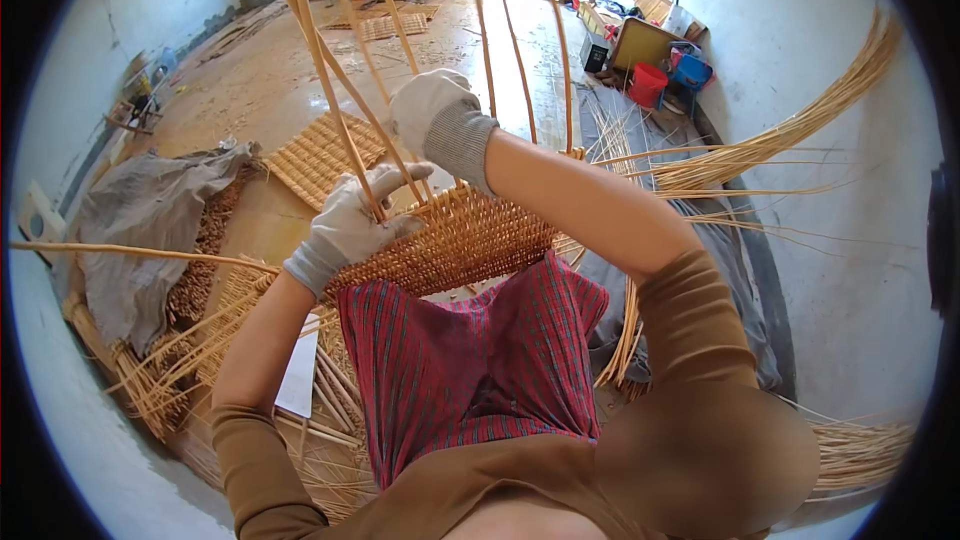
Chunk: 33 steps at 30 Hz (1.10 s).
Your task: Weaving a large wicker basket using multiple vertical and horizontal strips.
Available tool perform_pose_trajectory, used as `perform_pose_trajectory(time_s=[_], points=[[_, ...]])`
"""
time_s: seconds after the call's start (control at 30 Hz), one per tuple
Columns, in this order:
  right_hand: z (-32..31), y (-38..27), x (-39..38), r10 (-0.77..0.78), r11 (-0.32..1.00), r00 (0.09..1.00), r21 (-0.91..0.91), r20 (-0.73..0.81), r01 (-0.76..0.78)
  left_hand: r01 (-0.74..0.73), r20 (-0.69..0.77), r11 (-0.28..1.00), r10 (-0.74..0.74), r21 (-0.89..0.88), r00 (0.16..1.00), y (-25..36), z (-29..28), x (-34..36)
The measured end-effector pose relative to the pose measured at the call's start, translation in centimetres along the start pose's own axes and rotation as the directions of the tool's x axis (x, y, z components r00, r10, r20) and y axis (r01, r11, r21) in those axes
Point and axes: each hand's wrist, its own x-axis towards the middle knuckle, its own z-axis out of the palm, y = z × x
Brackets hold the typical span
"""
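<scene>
A brown woven wicker piece [450, 240], basket-like, lies across my lap at the edge of a red striped cloth [470, 360]. Several long upright willow rods [325, 70] rise from its far edge. My left hand [350, 225], in a pale work glove, is closed around the rods at the left end of the weave, thumb on the near side and fingers beyond. Higher up, my gloved right hand [435, 120] is curled above the middle of the piece, close to the rods. Its fingertips are turned away, so what it grips is hidden.
A square woven mat [322, 158] lies beyond on the floor. Bundles of thin rods stand to the right [780, 145] and lower left [155, 390]. Grey cloth [140, 230] covers a heap at left. A red bucket [648, 85] and blue bucket [690, 72] are near the right wall.
</scene>
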Motion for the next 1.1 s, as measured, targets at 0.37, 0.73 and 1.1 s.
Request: perform_pose_trajectory(time_s=[0.37,0.73,1.1], points=[[13.5,27.6,-14.6,0.544,0.805,0.459,0.282,-0.702,-0.522,-0.081,-0.034,0.966,0.092,0.244,0.995,-1.1,-0.7,0.9],[-1.2,2.9,-9.4,0.482,0.363,0.303,0.502,-0.822,0.785,0.160,0.070,0.973,-0.174,0.165,0.982,0.3,-0.4,0.7],[16.5,3.2,-13.1,0.783,-0.363,0.621,0.804,-0.009,0.470,0.069,0.017,0.995,-0.068,-0.078,0.998,-2.4,0.6,0.3]])
